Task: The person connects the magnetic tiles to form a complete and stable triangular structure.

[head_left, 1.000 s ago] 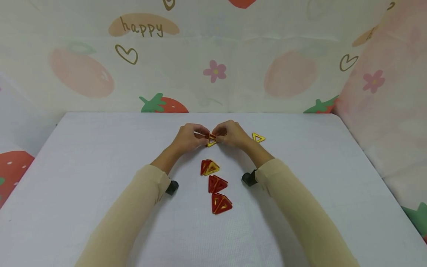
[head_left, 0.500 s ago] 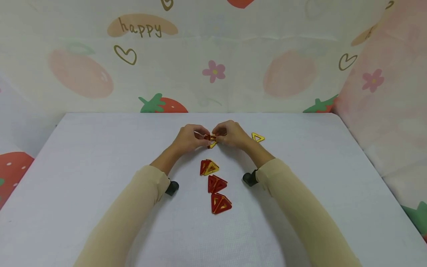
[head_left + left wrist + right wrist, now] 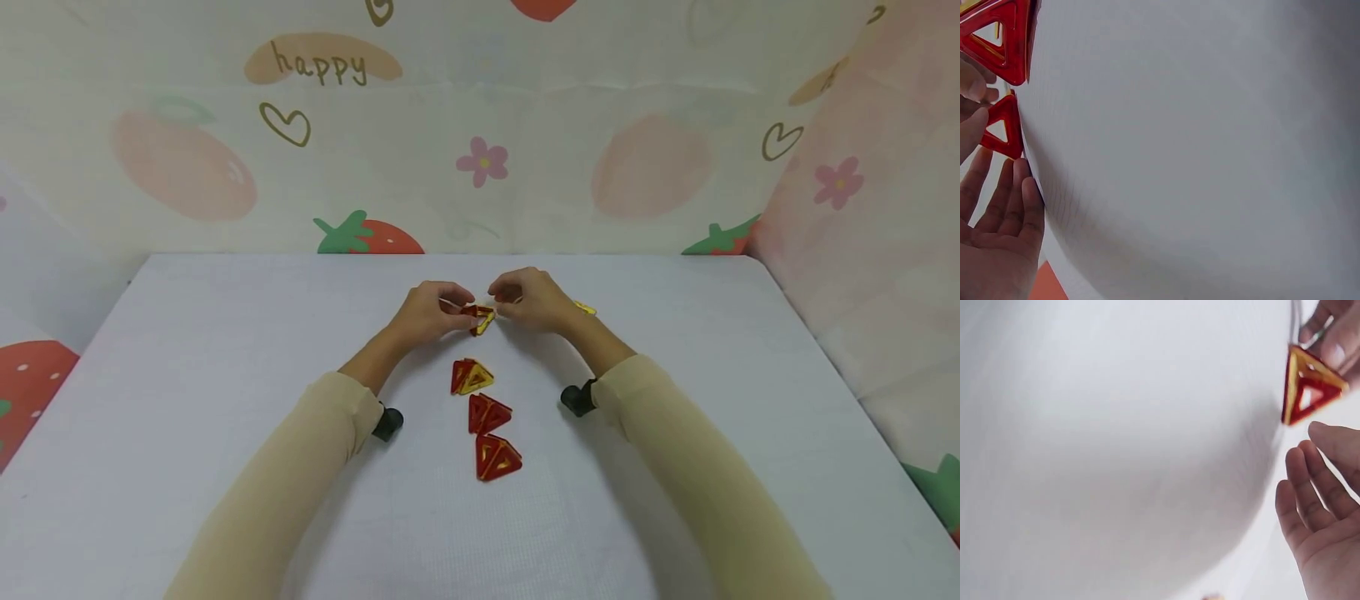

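Note:
At the far middle of the table, my left hand [image 3: 423, 315] pinches a small pyramid of red and yellow triangular magnetic tiles [image 3: 485, 323]. A red side of that pyramid [image 3: 1005, 128] shows between thumb and fingers in the left wrist view. In the right wrist view, yellow edges and a red face show on the same pyramid [image 3: 1309, 387]. My right hand [image 3: 534, 302] is just right of it, fingers loosely bent with nothing between them. Its fingertips are apart from the tiles in the right wrist view.
Nearer the body, a red and yellow tile pyramid [image 3: 472, 377] and two red ones [image 3: 490, 414] [image 3: 498, 457] stand in a column on the white table [image 3: 225, 367]. A yellow triangle tile [image 3: 586, 307] lies partly hidden behind the right wrist.
My right hand has let go of the pyramid and moved slightly right, partly covering the loose yellow tile. The pyramid has turned a little in my left hand, which otherwise stays put.

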A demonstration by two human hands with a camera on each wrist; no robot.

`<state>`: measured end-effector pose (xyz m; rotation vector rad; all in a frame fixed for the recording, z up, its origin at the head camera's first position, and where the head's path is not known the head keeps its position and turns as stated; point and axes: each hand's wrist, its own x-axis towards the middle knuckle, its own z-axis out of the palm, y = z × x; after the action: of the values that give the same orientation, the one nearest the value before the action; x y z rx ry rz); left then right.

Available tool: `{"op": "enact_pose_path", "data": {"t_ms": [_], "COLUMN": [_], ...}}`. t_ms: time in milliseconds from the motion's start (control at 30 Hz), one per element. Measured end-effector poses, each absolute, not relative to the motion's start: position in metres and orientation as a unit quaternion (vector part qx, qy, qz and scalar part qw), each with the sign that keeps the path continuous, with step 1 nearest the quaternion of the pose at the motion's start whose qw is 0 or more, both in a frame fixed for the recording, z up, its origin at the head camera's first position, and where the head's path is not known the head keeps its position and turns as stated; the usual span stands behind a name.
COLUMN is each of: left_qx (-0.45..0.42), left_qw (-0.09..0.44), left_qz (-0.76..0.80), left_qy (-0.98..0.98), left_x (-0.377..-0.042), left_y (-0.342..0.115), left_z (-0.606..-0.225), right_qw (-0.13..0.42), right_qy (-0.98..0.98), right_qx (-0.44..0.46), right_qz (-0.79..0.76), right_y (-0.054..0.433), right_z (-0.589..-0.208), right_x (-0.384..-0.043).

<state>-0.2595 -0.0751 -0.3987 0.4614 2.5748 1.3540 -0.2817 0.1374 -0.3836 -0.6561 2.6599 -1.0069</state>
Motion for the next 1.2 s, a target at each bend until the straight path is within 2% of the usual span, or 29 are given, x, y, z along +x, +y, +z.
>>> {"op": "enact_pose_path", "data": {"t_ms": [400,733,933,1200], "left_qx": [0.145,0.148,0.148,0.143], "left_qw": [0.119,0.164,0.170,0.184], "left_qz": [0.445,0.438,0.438,0.439], "left_qy": [0.875,0.871,0.870,0.868], "left_x": [-0.257,-0.256,-0.259,-0.257], "left_y": [-0.077,-0.079,-0.081,-0.080], "left_z": [-0.399,-0.395,-0.396,-0.394], "right_qw": [0.082,0.122,0.140,0.131], "right_qy": [0.914,0.924,0.917,0.920], "right_qx": [-0.205,-0.143,-0.144,-0.145], "right_qz": [-0.340,-0.332,-0.345,-0.340], "right_y": [0.201,0.260,0.270,0.269], "right_z": [-0.371,-0.379,-0.382,-0.388], "right_x": [-0.283,-0.277,-0.272,-0.274]}}
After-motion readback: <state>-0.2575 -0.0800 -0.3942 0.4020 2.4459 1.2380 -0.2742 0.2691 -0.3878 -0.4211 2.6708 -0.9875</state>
